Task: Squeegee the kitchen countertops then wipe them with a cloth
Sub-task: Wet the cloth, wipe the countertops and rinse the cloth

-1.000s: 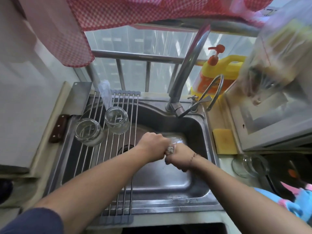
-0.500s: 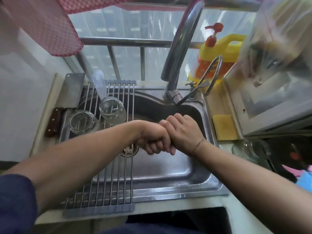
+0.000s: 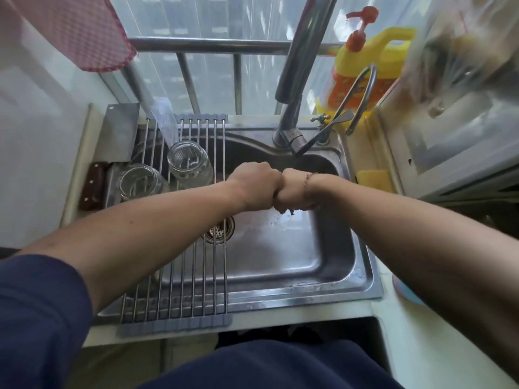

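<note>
Your left hand (image 3: 257, 186) and right hand (image 3: 292, 192) are fisted knuckle-to-knuckle over the sink (image 3: 280, 248), wringing a barely visible cloth (image 3: 285, 210). Glasses (image 3: 189, 164) on the rack (image 3: 179, 276) at 9 o'clock, faucet (image 3: 295, 80) at 12, sponge (image 3: 375, 179) at 3.

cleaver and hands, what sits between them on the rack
In the head view, two upturned glass jars stand on the roll-up rack, between the cleaver at the sink's left edge and the left hand.

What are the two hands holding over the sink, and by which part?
Left hand and right hand are fisted knuckle to knuckle around something almost wholly hidden; a small dark scrap shows beneath, perhaps a wrung cloth. Which part is gripped cannot be told.
</note>
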